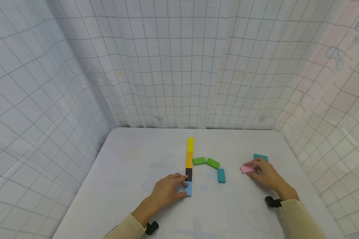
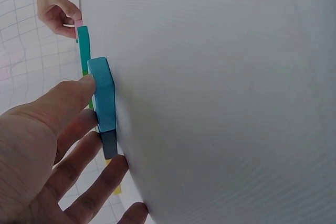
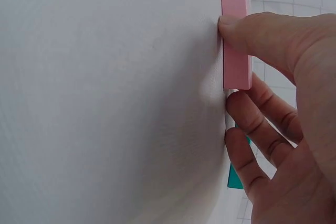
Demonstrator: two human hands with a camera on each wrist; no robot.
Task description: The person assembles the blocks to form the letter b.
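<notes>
My left hand [image 1: 167, 190] has its thumb and fingers about a light blue block [image 2: 104, 98], the nearest in a straight row on the table. Beyond it in that row lie a black block [image 1: 188, 174], an orange block [image 1: 189, 160] and a yellow block [image 1: 190, 144]. Over to the right, my right hand [image 1: 266, 174] pinches a pink block [image 3: 236, 51] between thumb and fingers, low at the table surface. Just behind that hand lies a teal block [image 1: 261, 157], partly covered by it.
Two green blocks [image 1: 199, 161] curve rightward from the row, followed by another teal block [image 1: 221, 176] set lengthwise. All lie on a white table [image 1: 131, 156]. Grid-patterned white curtains [image 1: 179, 66] hang at the back and both sides.
</notes>
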